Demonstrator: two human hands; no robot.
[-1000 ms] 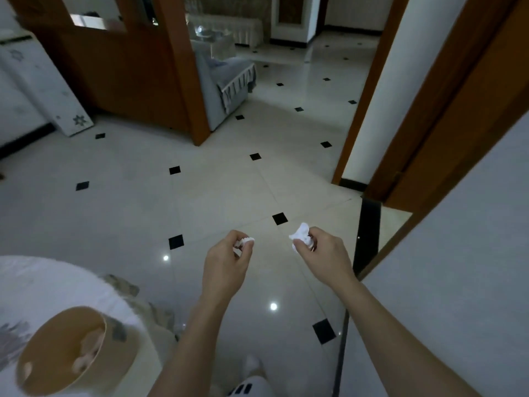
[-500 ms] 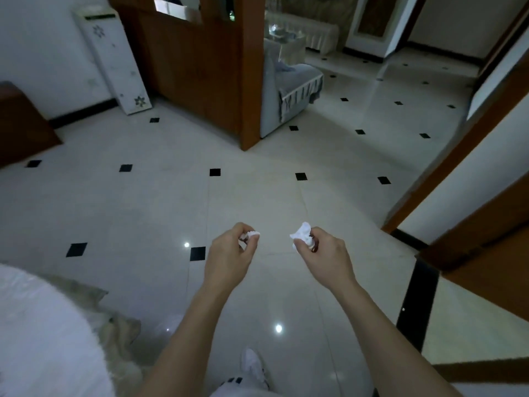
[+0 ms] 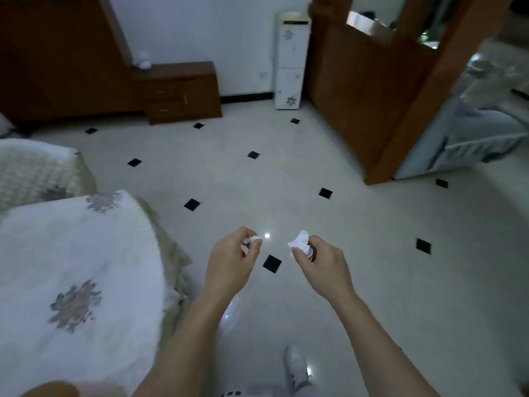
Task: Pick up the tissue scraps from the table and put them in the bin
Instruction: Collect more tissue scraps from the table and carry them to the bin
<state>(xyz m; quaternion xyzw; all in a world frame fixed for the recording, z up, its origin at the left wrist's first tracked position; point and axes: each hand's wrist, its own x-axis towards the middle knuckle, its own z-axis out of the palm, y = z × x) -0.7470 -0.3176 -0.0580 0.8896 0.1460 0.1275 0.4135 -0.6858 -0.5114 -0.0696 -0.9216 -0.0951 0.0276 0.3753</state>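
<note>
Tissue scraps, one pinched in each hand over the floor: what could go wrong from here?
1. The right hand pinches its scrap only at the fingertips, most of it sticking out; it could slip onto the floor.
2. The left hand holds a smaller scrap, largely hidden; a bit could fall unnoticed on the pale tiles.
3. No bin clearly shows, so the carry may be long.

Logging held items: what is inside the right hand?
The right hand pinches a crumpled white tissue scrap sticking out above the fingers. How much more is tucked in the palm is hidden.
</note>
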